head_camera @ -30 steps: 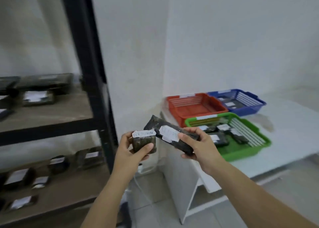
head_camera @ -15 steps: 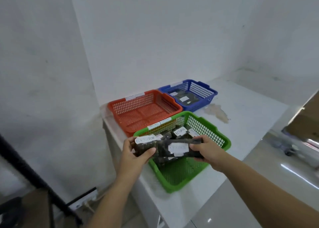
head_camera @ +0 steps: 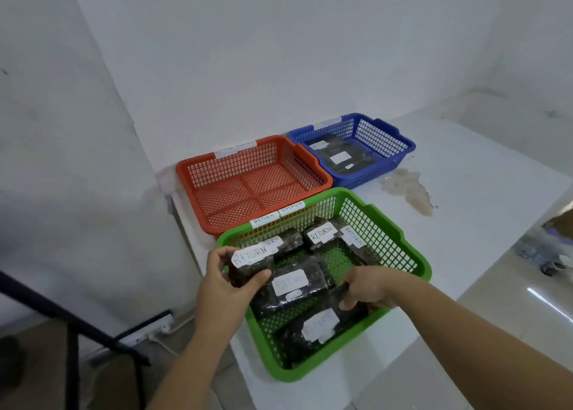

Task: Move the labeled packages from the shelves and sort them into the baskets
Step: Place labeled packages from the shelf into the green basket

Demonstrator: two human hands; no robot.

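My left hand (head_camera: 228, 285) grips a small dark package (head_camera: 251, 265) with a white RETURN label, held over the near left corner of the green basket (head_camera: 406, 251). Over the basket's middle, my right hand (head_camera: 369, 287) curls round the right end of a long dark labelled package (head_camera: 291, 285). Several other RETURN packages lie in the green basket, one (head_camera: 319, 329) near the front and one (head_camera: 321, 232) at the back. Behind it, the orange basket (head_camera: 248, 189) holds nothing, and the blue basket (head_camera: 381, 133) holds labelled packages (head_camera: 339, 156).
All three baskets stand on a white counter (head_camera: 480, 192) in a wall corner, with a brownish stain (head_camera: 409, 191) beside the blue basket. A black shelf frame (head_camera: 71, 319) and a power strip (head_camera: 152, 330) are at the lower left. Glossy floor lies to the right.
The view has swung from the shelves to the baskets and drawn closer. Both hands have carried their packages down over the green basket, the long one now low inside it.
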